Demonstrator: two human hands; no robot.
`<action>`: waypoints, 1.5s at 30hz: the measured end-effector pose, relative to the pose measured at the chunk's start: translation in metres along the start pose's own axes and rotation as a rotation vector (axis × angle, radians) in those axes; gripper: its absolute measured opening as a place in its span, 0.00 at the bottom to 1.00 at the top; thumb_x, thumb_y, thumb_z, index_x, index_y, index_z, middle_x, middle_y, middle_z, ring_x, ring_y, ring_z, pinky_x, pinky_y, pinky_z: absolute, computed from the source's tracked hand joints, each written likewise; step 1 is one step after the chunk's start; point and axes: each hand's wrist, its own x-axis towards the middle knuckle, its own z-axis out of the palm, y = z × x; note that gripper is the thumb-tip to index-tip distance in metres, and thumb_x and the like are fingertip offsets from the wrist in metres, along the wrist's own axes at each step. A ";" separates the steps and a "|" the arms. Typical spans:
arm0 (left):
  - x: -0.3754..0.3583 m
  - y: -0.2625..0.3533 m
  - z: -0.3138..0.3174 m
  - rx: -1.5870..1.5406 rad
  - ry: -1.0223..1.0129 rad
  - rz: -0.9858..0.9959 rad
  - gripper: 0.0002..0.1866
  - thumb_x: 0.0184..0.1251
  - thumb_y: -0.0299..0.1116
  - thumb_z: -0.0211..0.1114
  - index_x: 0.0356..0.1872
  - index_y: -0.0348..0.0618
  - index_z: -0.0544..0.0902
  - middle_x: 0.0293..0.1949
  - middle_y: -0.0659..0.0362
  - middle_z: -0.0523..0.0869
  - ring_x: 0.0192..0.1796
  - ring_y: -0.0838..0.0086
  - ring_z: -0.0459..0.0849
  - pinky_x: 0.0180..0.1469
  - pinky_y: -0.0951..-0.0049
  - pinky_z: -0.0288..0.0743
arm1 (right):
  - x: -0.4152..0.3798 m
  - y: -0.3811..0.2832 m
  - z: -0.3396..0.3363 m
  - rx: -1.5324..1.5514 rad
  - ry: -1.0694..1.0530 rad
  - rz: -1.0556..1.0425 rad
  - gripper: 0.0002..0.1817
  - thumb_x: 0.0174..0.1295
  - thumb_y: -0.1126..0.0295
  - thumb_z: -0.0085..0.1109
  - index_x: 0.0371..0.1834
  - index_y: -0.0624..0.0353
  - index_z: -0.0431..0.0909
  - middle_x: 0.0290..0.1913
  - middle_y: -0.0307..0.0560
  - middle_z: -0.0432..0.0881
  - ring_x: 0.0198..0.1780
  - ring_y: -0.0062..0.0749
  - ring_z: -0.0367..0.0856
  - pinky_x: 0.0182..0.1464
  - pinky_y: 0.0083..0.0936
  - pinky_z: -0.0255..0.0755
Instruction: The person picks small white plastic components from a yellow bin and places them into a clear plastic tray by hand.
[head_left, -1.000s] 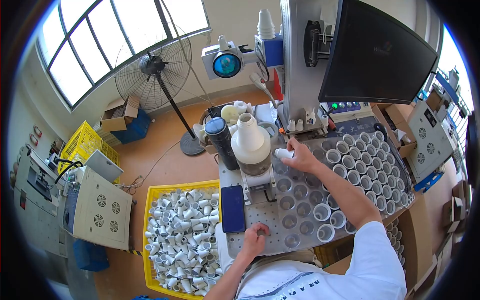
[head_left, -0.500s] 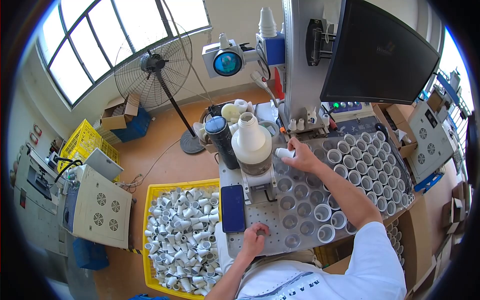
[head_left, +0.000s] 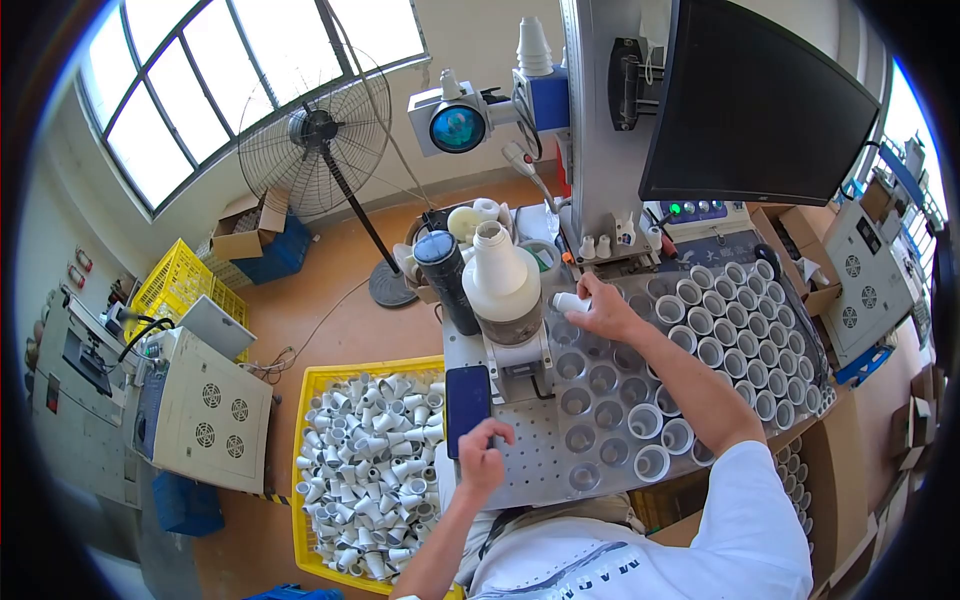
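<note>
My right hand point(head_left: 608, 312) is closed around a small white tapered plastic cup point(head_left: 570, 302), held sideways just right of the large white cone-shaped fixture point(head_left: 498, 280). Below that hand lies a clear tray point(head_left: 582, 440) of round pockets; several white cups point(head_left: 652, 464) stand in it, wide mouths up. My left hand point(head_left: 482, 460) has its fingers curled, with nothing visible in them. It is over the table's near edge, at the lower right corner of a dark phone point(head_left: 468, 405), whose contact with the hand I cannot make out.
A yellow crate point(head_left: 300, 470) full of loose white cups stands left of the table. A black cylinder point(head_left: 446, 285) rises beside the fixture. Above hang a lens head point(head_left: 458, 128) and a monitor point(head_left: 760, 110). A standing fan point(head_left: 318, 130) is farther back.
My left hand has moved left and slightly up, from the perforated tabletop to the phone's lower corner. The right hand still holds the cup in nearly the same place.
</note>
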 end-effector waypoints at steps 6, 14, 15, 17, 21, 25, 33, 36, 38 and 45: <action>0.119 0.089 -0.041 0.068 0.373 0.359 0.17 0.45 0.27 0.45 0.29 0.26 0.80 0.33 0.49 0.85 0.37 0.67 0.82 0.46 0.71 0.75 | 0.001 -0.004 -0.003 -0.009 0.000 0.040 0.23 0.48 0.59 0.73 0.34 0.61 0.69 0.31 0.53 0.78 0.34 0.43 0.77 0.41 0.36 0.73; 0.230 0.163 -0.008 0.038 0.022 0.082 0.19 0.49 0.31 0.43 0.26 0.32 0.83 0.29 0.56 0.86 0.35 0.74 0.82 0.45 0.73 0.75 | 0.021 -0.145 -0.082 0.471 0.238 -0.154 0.20 0.53 0.63 0.76 0.28 0.56 0.69 0.27 0.37 0.74 0.29 0.20 0.70 0.32 0.25 0.67; 0.223 0.174 -0.014 0.028 0.030 0.081 0.19 0.49 0.31 0.43 0.26 0.32 0.83 0.29 0.56 0.86 0.35 0.74 0.82 0.45 0.73 0.75 | 0.024 -0.161 -0.079 0.688 0.318 -0.278 0.20 0.55 0.64 0.76 0.29 0.56 0.69 0.28 0.35 0.74 0.29 0.19 0.69 0.32 0.23 0.67; 0.202 0.187 -0.039 0.066 0.101 0.399 0.17 0.46 0.31 0.43 0.16 0.33 0.80 0.21 0.59 0.83 0.26 0.75 0.78 0.37 0.75 0.74 | 0.029 -0.181 -0.055 0.692 0.314 -0.449 0.20 0.56 0.64 0.76 0.30 0.57 0.69 0.28 0.36 0.74 0.29 0.20 0.70 0.33 0.23 0.68; 0.158 0.157 -0.106 0.198 0.410 0.363 0.15 0.44 0.29 0.45 0.11 0.33 0.78 0.18 0.59 0.80 0.22 0.74 0.75 0.32 0.77 0.70 | -0.003 -0.199 -0.025 0.185 0.242 -0.384 0.18 0.60 0.63 0.74 0.34 0.60 0.72 0.34 0.41 0.79 0.36 0.22 0.74 0.41 0.26 0.72; 0.126 0.059 -0.205 0.441 0.523 0.219 0.16 0.48 0.31 0.46 0.17 0.34 0.82 0.20 0.56 0.82 0.29 0.72 0.80 0.40 0.77 0.72 | -0.009 -0.174 -0.036 0.227 0.159 -0.326 0.17 0.61 0.62 0.73 0.38 0.61 0.75 0.41 0.47 0.83 0.43 0.28 0.77 0.50 0.30 0.74; 0.056 -0.049 -0.232 0.405 0.629 -0.030 0.18 0.44 0.18 0.43 0.32 0.31 0.82 0.34 0.53 0.85 0.41 0.64 0.84 0.55 0.65 0.76 | -0.087 -0.066 -0.112 -0.353 -0.233 -0.066 0.26 0.57 0.59 0.71 0.55 0.61 0.79 0.55 0.56 0.83 0.61 0.50 0.78 0.65 0.40 0.70; 0.034 -0.009 -0.125 0.318 0.508 0.068 0.19 0.38 0.18 0.41 0.30 0.28 0.80 0.33 0.51 0.84 0.45 0.62 0.83 0.60 0.67 0.71 | -0.111 -0.034 -0.100 -0.613 -0.449 0.056 0.27 0.57 0.59 0.70 0.57 0.61 0.78 0.56 0.56 0.82 0.63 0.48 0.77 0.66 0.40 0.68; 0.018 0.003 -0.073 0.157 0.278 0.112 0.17 0.45 0.28 0.44 0.29 0.27 0.79 0.33 0.52 0.84 0.41 0.65 0.82 0.54 0.68 0.74 | -0.120 -0.025 -0.092 -0.753 -0.402 -0.004 0.28 0.57 0.57 0.71 0.57 0.61 0.78 0.53 0.58 0.83 0.62 0.49 0.76 0.64 0.44 0.70; -0.037 -0.027 0.031 0.034 -0.126 0.090 0.17 0.39 0.18 0.45 0.32 0.34 0.79 0.32 0.50 0.82 0.37 0.58 0.81 0.48 0.69 0.76 | -0.075 -0.069 -0.118 -0.641 -0.485 0.164 0.29 0.56 0.57 0.70 0.59 0.62 0.78 0.54 0.57 0.84 0.62 0.51 0.78 0.65 0.43 0.70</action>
